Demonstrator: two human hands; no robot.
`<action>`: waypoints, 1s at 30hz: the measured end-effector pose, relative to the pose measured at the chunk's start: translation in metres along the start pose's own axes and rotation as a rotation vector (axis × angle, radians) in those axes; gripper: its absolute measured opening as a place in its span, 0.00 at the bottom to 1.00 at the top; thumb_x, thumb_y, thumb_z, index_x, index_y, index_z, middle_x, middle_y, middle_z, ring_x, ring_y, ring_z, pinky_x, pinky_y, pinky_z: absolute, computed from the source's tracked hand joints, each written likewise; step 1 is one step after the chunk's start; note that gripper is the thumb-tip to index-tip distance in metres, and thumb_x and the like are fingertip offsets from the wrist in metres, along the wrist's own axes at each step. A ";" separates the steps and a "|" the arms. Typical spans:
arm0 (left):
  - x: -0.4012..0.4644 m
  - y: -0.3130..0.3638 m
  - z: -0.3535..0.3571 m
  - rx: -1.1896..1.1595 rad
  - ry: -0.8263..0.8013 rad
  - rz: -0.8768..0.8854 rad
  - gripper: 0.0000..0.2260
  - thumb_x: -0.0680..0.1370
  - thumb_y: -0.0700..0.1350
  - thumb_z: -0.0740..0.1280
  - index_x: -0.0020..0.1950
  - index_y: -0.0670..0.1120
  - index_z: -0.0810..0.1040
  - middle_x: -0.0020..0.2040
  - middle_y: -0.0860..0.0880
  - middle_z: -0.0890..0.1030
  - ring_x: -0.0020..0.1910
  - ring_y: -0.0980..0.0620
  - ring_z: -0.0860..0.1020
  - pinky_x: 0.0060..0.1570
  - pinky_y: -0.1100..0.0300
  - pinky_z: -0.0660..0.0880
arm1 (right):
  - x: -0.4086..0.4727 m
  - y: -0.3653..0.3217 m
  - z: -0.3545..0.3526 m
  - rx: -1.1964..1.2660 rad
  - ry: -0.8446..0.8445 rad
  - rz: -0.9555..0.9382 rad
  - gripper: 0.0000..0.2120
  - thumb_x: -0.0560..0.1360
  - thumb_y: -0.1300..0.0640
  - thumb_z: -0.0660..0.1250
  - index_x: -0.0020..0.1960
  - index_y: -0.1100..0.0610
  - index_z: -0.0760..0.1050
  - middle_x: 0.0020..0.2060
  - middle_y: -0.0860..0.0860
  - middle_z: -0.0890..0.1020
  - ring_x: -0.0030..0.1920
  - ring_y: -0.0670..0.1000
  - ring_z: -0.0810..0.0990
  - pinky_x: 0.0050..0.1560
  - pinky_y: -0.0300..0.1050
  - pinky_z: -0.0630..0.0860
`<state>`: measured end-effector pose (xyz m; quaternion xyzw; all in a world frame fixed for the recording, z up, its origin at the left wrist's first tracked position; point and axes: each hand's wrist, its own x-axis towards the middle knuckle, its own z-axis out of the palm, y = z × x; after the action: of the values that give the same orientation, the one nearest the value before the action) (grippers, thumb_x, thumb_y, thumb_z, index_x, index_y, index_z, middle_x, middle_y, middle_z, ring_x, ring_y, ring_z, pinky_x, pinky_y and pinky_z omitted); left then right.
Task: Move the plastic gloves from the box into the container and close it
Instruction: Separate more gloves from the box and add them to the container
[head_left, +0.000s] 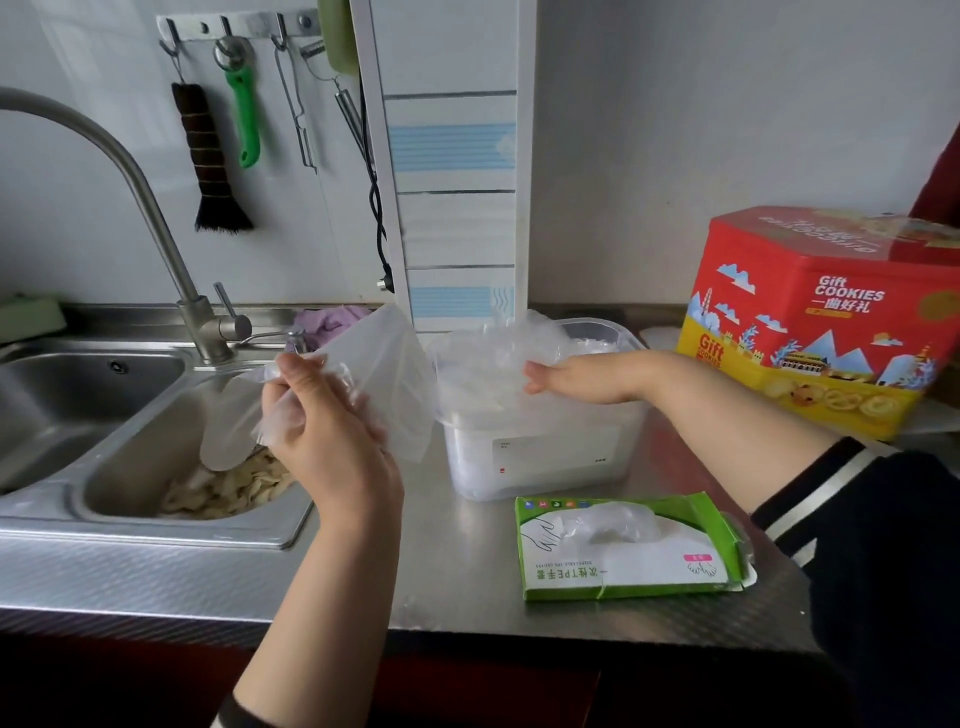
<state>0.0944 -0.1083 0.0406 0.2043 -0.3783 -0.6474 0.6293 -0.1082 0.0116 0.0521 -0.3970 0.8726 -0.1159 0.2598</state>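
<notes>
A green and white glove box (623, 566) lies on the steel counter, a few clear gloves bulging from its slot. Behind it stands a translucent plastic container (545, 457), heaped with clear gloves (488, 358). My right hand (582, 376) lies flat on that heap, fingers together, pressing down. My left hand (322, 415) is raised left of the container, over the sink's edge, fingers closed on a clear plastic glove (384, 364) that hangs loose. I see no lid for the container.
A steel sink (130, 415) with a tall tap (156, 208) sits at the left; its small basin holds food scraps. A red and yellow cookie tin (815, 322) stands right of the container. Utensils hang on the wall, and a white shelf unit (452, 171) stands behind.
</notes>
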 end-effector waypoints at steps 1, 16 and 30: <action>-0.001 0.000 0.005 -0.022 -0.017 -0.004 0.14 0.84 0.52 0.55 0.42 0.49 0.69 0.27 0.56 0.69 0.22 0.58 0.65 0.20 0.66 0.59 | 0.003 0.002 0.000 0.017 0.093 -0.031 0.24 0.82 0.39 0.50 0.69 0.49 0.71 0.71 0.46 0.69 0.73 0.50 0.65 0.73 0.45 0.58; -0.027 -0.023 0.107 0.067 -0.384 0.019 0.13 0.80 0.61 0.54 0.47 0.59 0.76 0.49 0.39 0.78 0.51 0.36 0.78 0.54 0.34 0.74 | -0.041 -0.016 -0.027 1.255 0.150 -0.290 0.46 0.71 0.25 0.39 0.68 0.56 0.73 0.50 0.56 0.84 0.47 0.52 0.84 0.41 0.42 0.78; 0.020 -0.037 0.063 0.393 -0.233 0.013 0.15 0.76 0.35 0.62 0.59 0.48 0.66 0.40 0.55 0.73 0.35 0.60 0.73 0.43 0.62 0.71 | -0.030 0.009 -0.035 0.574 0.569 -0.060 0.27 0.78 0.63 0.66 0.72 0.47 0.61 0.37 0.53 0.80 0.27 0.48 0.77 0.22 0.35 0.70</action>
<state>0.0208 -0.1160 0.0575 0.2444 -0.5688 -0.5764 0.5333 -0.1166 0.0401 0.0889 -0.2859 0.8298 -0.4676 0.1048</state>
